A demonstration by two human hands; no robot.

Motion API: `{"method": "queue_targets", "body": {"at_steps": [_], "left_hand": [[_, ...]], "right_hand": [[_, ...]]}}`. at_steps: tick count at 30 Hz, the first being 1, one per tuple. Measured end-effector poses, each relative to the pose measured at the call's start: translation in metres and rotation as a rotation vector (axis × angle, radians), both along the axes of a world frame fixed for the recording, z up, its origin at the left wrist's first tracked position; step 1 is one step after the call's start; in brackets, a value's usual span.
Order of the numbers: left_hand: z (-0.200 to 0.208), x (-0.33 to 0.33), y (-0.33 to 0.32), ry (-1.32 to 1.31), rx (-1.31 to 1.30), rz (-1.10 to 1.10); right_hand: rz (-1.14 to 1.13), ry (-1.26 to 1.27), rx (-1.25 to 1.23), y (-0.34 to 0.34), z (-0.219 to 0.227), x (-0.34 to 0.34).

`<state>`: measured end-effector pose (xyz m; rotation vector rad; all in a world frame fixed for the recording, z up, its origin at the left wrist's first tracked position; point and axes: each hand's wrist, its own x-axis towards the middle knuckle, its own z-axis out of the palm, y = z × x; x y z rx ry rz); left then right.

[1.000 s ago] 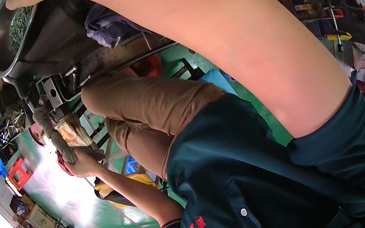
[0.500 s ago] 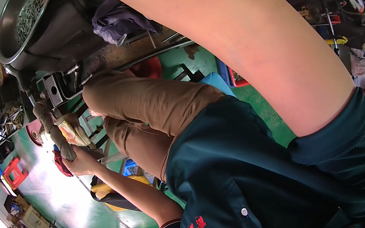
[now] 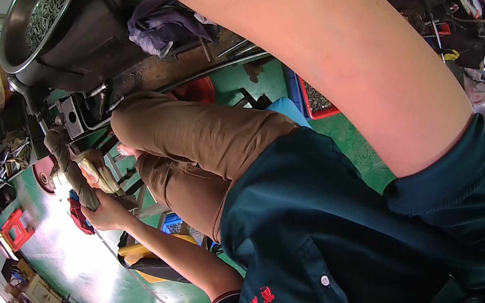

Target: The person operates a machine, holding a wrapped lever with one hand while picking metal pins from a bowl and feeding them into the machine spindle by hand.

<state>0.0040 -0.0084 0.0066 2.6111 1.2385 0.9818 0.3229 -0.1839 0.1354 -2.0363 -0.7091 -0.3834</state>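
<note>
My left hand [image 3: 105,213] is closed around the lower end of a long lever handle [image 3: 68,166] wrapped in grey-brown cloth or tape. The handle hangs from a dark machine [image 3: 83,59] at the upper left. My bare right arm [image 3: 326,39] reaches across the upper right and leaves the picture at the top edge, so its hand is hidden. Near where that arm leaves, a round metal bowl [image 3: 11,46] sits against the machine and holds many small metal pins or nails [image 3: 47,18].
A crumpled purple-grey cloth [image 3: 164,22] lies by the machine. Beyond my knees stands a red tray [image 3: 321,113] of small parts. A yellow-and-black bag [image 3: 145,259] is below my left forearm. A red stool [image 3: 15,230] stands on the green floor at left.
The fingers of my right hand, at the bowl's top edge before, have gone out of view. The view has shifted slightly. My left hand keeps its grip on the lever handle.
</note>
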Motion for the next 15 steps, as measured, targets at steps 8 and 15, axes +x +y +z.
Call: {"method": "queue_targets", "body": {"at_steps": [8, 15], "left_hand": [[-0.0015, -0.0006, 0.0022, -0.001, 0.033, -0.01], [0.0014, 0.0005, -0.0007, 0.01, 0.024, -0.002]], "right_hand": [[0.057, 0.101, 0.048, -0.0014, 0.0009, -0.0004], [0.039, 0.06, 0.034, -0.0017, 0.0001, -0.0015]]}}
